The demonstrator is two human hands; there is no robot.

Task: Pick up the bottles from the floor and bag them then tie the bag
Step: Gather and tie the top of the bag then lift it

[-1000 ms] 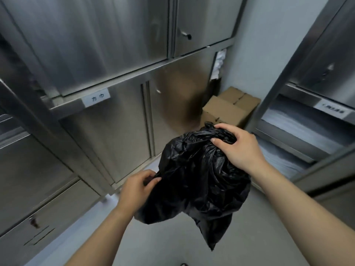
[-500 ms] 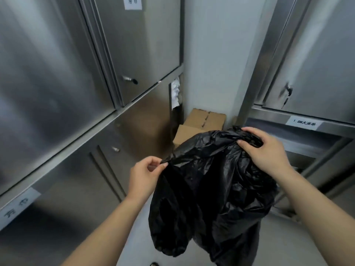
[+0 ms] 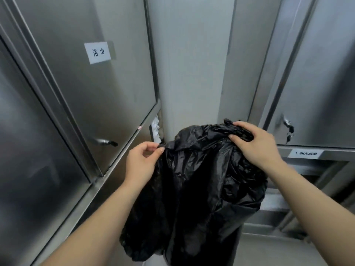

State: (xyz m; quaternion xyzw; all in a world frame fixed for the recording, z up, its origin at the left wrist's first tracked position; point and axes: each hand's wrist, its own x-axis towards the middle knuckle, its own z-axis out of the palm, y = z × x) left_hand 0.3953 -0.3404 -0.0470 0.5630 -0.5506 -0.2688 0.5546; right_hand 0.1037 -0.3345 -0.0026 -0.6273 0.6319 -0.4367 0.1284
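Steel cabinet doors are seen on both sides of a pale wall. A black bag is held up between them, hanging crumpled. Its bunched top is gripped by the closed right hand, and its left edge is pinched between thumb and fingertips of the left hand.
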